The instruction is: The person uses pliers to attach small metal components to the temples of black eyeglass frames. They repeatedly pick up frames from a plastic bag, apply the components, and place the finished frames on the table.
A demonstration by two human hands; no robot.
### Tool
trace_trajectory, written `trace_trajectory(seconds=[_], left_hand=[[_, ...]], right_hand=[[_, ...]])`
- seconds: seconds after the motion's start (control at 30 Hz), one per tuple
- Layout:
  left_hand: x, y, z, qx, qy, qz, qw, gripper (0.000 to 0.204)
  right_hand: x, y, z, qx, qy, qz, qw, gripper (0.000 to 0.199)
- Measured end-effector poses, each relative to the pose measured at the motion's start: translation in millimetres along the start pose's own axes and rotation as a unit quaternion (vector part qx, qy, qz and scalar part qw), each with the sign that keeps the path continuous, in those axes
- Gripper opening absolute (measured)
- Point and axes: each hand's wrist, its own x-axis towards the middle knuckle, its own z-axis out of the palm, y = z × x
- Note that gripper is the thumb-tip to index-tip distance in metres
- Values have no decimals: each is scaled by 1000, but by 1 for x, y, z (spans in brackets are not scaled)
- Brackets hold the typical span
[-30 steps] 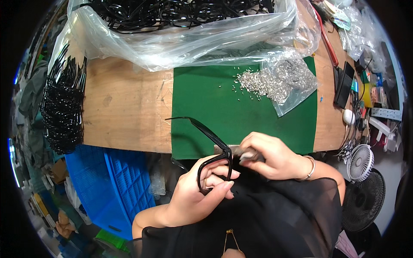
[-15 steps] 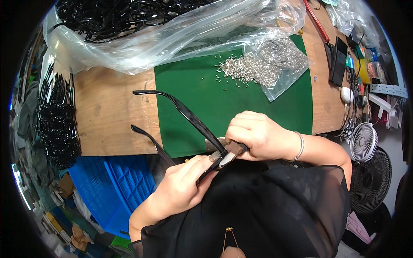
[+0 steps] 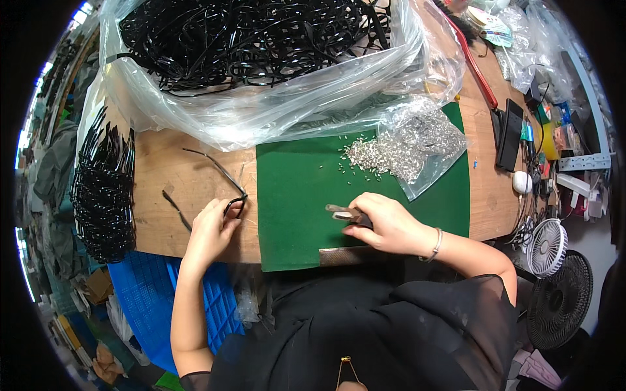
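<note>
My left hand (image 3: 212, 228) is closed on the front of a black glasses frame (image 3: 244, 195) above the bare wood, left of the green mat (image 3: 297, 195). The frame's two temples stick out away from me, and my fingers hide much of its front. Over the mat, my right hand (image 3: 390, 225) grips a pair of pliers (image 3: 343, 213), jaws pointing left, with nothing visible between them. Pliers and glasses are well apart. Beyond my right hand lies a heap of small silvery metal pieces (image 3: 368, 158), spilling from a clear plastic bag (image 3: 417, 186).
A big clear bag (image 3: 215, 127) full of black glasses frames (image 3: 254, 45) spans the far side. More frames are stacked (image 3: 104, 215) at the left edge. On the right are a phone (image 3: 510, 137), a red-handled tool (image 3: 479, 75) and a white fan (image 3: 546, 247). A blue crate (image 3: 147, 293) stands below the table.
The glasses have come away from the pliers, and my left hand has carried them left, off the mat onto the wood side. My right hand still holds the pliers over the mat.
</note>
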Motion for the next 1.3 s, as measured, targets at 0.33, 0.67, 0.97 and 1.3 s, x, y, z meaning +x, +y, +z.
trace_trajectory(seconds=[0.33,0.67,0.97,1.3], left_hand=[[108,70,-19,9,259,189,947,17],[171,136,60,125,201,265,935,18],[216,172,93,132,127,181,966,19],[256,171,85,123,139,188,964,18]], right_hand=[[3,3,4,17,11,-5,1000,21],[-13,12,6,30,63,-40,997,17],[-17,19,6,73,88,-68,991,18],[-4,20,15,36,97,-69,992,17]])
